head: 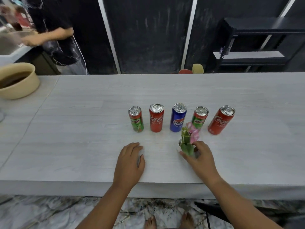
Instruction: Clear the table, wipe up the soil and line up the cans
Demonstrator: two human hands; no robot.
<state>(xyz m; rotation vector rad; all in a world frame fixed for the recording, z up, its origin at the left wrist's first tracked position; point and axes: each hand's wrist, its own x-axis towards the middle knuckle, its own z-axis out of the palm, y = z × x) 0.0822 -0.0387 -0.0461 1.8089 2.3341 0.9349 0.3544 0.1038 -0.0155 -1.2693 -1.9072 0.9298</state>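
Observation:
Several cans stand upright in a row across the middle of the white table: a green Milo can, a red Coca-Cola can, a blue Pepsi can, a second Milo can and a second Coca-Cola can. In front of the row stands a small pot with a green plant and pink flowers. My right hand curls around the pot's base, which it mostly hides. My left hand rests flat on the table, holding nothing.
A beige bowl of soil sits at the table's far left. Another person stands behind that corner. A red cup and a yellow box show beyond the far edge. A dark shelf stands at the back right.

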